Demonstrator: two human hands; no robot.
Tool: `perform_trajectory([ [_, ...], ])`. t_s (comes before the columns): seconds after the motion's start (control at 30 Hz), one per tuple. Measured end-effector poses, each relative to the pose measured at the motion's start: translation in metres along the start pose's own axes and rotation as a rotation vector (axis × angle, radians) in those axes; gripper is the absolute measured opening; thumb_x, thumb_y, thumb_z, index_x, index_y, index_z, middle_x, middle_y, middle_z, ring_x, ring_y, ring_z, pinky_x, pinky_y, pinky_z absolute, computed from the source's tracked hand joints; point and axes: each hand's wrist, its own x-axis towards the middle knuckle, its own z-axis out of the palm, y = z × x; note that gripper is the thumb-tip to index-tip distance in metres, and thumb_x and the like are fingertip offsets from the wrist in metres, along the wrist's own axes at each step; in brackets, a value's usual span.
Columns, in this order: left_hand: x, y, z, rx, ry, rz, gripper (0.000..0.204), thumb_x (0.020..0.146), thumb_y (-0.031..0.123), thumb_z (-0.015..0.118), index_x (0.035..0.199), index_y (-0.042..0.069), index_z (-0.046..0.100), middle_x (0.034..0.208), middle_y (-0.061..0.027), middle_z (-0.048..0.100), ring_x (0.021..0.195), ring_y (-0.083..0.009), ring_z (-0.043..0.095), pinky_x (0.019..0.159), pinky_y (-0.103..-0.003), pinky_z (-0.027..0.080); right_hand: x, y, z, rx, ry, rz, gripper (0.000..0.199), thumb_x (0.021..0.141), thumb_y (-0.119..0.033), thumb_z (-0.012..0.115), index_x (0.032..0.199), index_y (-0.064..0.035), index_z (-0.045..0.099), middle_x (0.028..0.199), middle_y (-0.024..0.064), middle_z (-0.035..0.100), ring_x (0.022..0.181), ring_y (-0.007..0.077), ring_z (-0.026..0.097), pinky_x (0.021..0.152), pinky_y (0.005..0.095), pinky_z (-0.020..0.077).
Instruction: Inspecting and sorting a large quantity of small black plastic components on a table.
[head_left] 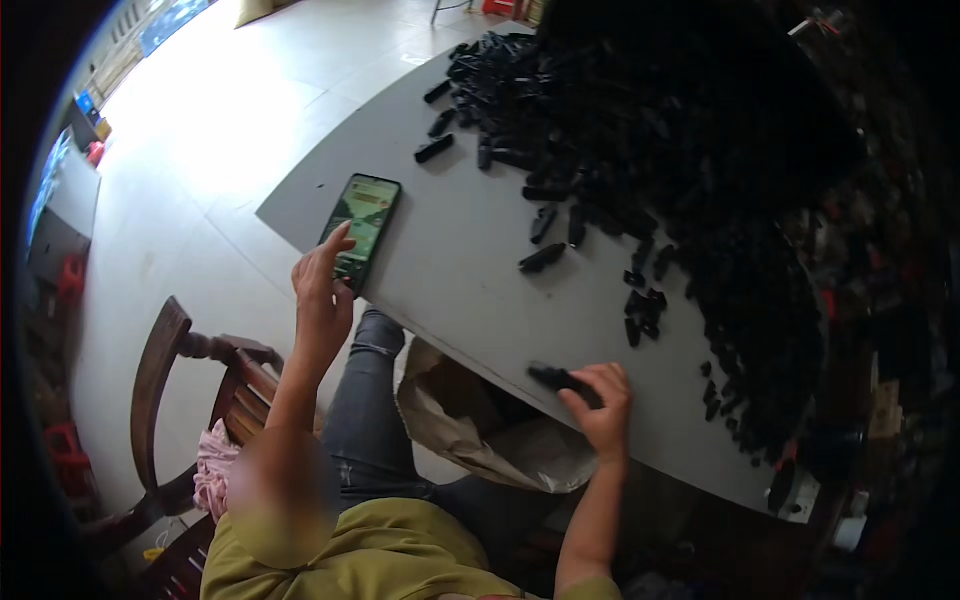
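Observation:
A smartphone [360, 225] with a lit, mostly green screen lies at the table's left edge. My left hand [322, 292] is over its lower half, fingers stretched out and apart, with a fingertip at the screen. By the near edge of the table, my right hand [604, 404] is closed on a black elongated plastic piece [550, 378], whose far end sticks out to the left of the fingers. Several similar loose black pieces [543, 257] lie farther in, beside a large black heap [590, 130]. The exact kind of these pieces is too dark to tell.
The grey table [450, 250] has a curved far edge. A brown paper-like sack [450, 415] gapes open under its near edge, by my legs. Smaller black parts [745, 370] are heaped at the right. A wooden chair [165, 390] with a pink cloth [215, 468] stands at the left.

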Motion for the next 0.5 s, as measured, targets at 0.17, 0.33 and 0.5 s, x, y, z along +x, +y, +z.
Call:
perform_trajectory([
  [0.17,0.028,0.063,0.049,-0.11,-0.264,0.289,0.066,0.07,-0.005,0.05,0.134,0.008,0.044,0.122,-0.0154,0.051,0.117,-0.0323,0.045,0.103,-0.042,0.03,-0.012,-0.018,-0.002,-0.066,-0.131,-0.08,0.025,0.066,-0.017,0.079,0.085,-0.0048,0.067,0.085,0.0087,0.061,0.079,0.0275,0.056,0.071,0.0366,0.045],
  [0.33,0.051,0.084,0.116,-0.145,-0.326,0.396,0.059,0.076,0.006,0.062,0.133,0.009,0.045,0.128,-0.0145,0.047,0.119,-0.0331,0.043,0.102,-0.043,0.032,0.003,-0.007,-0.013,0.045,0.12,0.128,0.02,0.073,-0.01,0.075,0.091,-0.0043,0.067,0.09,0.0094,0.06,0.079,0.0232,0.059,0.067,0.0339,0.0483],
  [0.5,0.054,0.101,0.141,-0.114,-0.249,0.327,0.054,0.072,0.013,0.072,0.123,0.011,0.053,0.121,-0.0121,0.05,0.113,-0.0311,0.047,0.096,-0.041,0.039,0.019,0.04,-0.029,-0.226,0.407,0.406,0.023,0.077,-0.007,0.071,0.099,-0.0039,0.062,0.096,0.0095,0.058,0.08,0.0256,0.06,0.068,0.0339,0.0483],
])
